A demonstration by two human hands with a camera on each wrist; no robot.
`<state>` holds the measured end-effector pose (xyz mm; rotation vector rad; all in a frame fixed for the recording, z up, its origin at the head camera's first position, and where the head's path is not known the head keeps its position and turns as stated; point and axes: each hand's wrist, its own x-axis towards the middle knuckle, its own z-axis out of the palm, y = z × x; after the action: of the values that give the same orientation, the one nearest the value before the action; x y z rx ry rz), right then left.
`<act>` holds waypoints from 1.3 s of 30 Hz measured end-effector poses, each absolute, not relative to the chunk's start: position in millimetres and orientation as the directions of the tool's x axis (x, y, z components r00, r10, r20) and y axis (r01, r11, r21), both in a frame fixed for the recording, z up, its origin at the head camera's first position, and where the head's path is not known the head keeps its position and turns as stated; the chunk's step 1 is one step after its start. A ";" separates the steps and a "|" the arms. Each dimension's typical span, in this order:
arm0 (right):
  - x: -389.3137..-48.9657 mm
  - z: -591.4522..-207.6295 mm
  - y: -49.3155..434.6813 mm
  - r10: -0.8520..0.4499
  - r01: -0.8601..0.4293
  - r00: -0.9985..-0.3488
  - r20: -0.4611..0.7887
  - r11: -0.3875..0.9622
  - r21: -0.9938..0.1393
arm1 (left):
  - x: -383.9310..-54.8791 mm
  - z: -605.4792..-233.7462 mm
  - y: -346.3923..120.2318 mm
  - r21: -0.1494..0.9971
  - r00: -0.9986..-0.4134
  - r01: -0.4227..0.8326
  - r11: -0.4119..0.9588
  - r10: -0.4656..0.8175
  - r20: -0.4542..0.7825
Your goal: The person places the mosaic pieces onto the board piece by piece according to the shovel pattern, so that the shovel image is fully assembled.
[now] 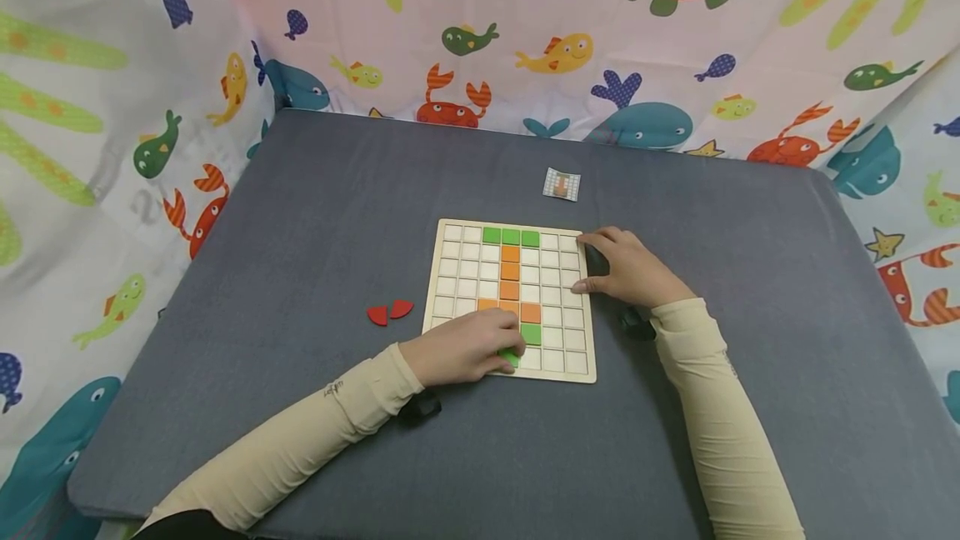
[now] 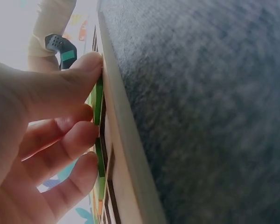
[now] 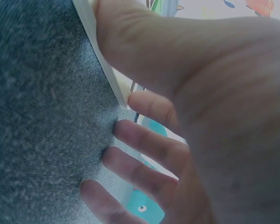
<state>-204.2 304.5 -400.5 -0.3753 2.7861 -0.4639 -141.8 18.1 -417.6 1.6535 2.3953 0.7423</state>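
A pale wooden grid board (image 1: 590,357) lies flat on the grey cloth. Along its far row sits a line of green square tiles (image 1: 511,237), and below them runs a column of orange tiles (image 1: 510,272) that widens at its lower end. Over the near edge, my left hand (image 1: 472,347) pinches a green tile (image 1: 510,357) between thumb and fingers at the grid; it partly covers the lower left cells. Another green tile (image 1: 531,334) lies just beyond. My right hand (image 1: 626,267) rests at the board's right edge, thumb (image 3: 126,37) and index finger touching it, other fingers on the cloth.
Two red wedge-shaped pieces (image 1: 388,312) lie left of the board. Behind the board is a small printed card (image 1: 562,185) with a grid pattern. A curtain (image 1: 517,90) with sea animals hangs round the grey table (image 1: 337,182).
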 end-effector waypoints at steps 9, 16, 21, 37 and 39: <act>-202.6 -401.2 305.7 -0.305 -0.210 -0.923 -0.235 0.911 -0.356 | -150.7 -412.3 -0.9 0.512 -0.490 0.785 0.349 0.855 0.169; -202.7 -402.5 306.0 -0.300 -0.207 -0.927 -0.225 0.911 -0.357 | -159.3 -402.3 -39.7 0.521 -0.618 0.712 0.471 0.773 0.146; -202.1 -401.6 306.4 -0.299 -0.207 -0.926 -0.231 0.912 -0.354 | -161.3 -401.5 -74.4 0.506 -0.710 0.645 0.572 0.693 0.122; -204.4 -402.1 306.7 -0.295 -0.203 -0.930 -0.221 0.911 -0.360 | -170.1 -402.5 -119.7 0.387 -0.775 0.548 0.741 0.624 -0.097; -205.0 -402.0 305.7 -0.296 -0.204 -0.930 -0.219 0.910 -0.362 | -170.5 -403.9 -120.0 0.384 -0.773 0.554 0.739 0.628 -0.093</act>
<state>-205.0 305.7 -402.0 -0.3743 2.8026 -0.4888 -170.5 -120.0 -403.9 0.9382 2.7232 0.5000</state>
